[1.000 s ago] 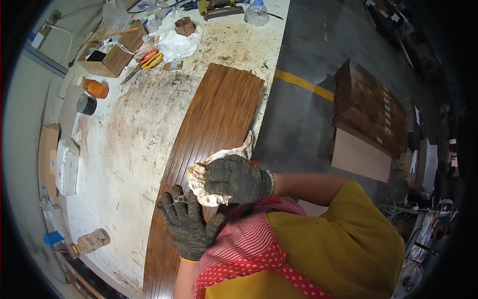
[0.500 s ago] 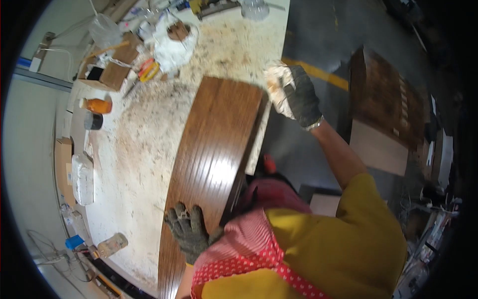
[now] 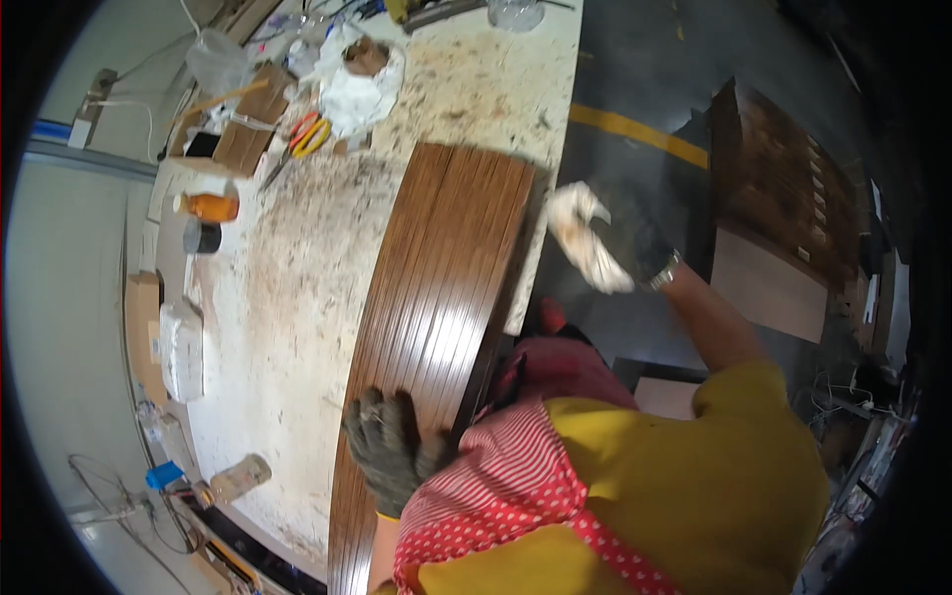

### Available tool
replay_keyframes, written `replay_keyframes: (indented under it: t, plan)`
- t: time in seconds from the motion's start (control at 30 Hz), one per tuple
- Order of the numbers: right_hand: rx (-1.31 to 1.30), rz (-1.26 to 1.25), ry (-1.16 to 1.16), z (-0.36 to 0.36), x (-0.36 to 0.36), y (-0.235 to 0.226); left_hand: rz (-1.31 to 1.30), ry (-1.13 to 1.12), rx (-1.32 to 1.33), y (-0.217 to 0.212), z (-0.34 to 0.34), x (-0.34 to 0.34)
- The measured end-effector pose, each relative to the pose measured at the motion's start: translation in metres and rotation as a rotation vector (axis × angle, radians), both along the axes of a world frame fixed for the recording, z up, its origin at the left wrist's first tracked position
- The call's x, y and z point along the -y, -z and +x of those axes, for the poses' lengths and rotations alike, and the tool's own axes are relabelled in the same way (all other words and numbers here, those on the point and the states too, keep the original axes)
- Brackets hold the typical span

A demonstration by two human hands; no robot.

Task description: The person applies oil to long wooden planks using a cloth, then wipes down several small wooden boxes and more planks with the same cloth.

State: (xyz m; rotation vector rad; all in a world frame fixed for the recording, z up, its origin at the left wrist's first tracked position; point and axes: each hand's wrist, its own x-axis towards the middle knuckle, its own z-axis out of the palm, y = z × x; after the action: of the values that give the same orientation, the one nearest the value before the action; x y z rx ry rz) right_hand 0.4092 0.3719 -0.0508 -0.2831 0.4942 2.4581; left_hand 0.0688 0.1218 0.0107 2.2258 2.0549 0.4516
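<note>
Under my loosely spread left fingers (image 3: pixel 367 424), the grooved brown board (image 3: pixel 448 243) points longways ahead; my right fingers (image 3: pixel 619 226) hold a rag (image 3: pixel 581 238).

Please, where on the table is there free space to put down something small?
The widest bare, though stained, patch of the table lies between the wooden board and the white package. Another lies between the board's far end and the clear container. The far left is crowded: cardboard box, red-and-yellow-handled tool, crumpled white sheet.
</note>
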Motion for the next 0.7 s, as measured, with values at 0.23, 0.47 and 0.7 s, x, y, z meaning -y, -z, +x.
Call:
replay_keyframes:
  t: [0.23,0.47,0.7]
  plan:
    - [0.839,2.084,-1.301,-0.119,0.1,-0.019,-0.622,-0.533,0.919,0.017,-0.078,-0.051]
    - [0.994,2.334,-0.542,-0.143,0.129,0.048,-0.655,-0.375,0.968,0.01,-0.088,-0.061]
    - [1.14,2.657,-0.729,-0.168,0.094,-0.022,-0.596,-0.331,0.686,0.003,-0.123,-0.078]
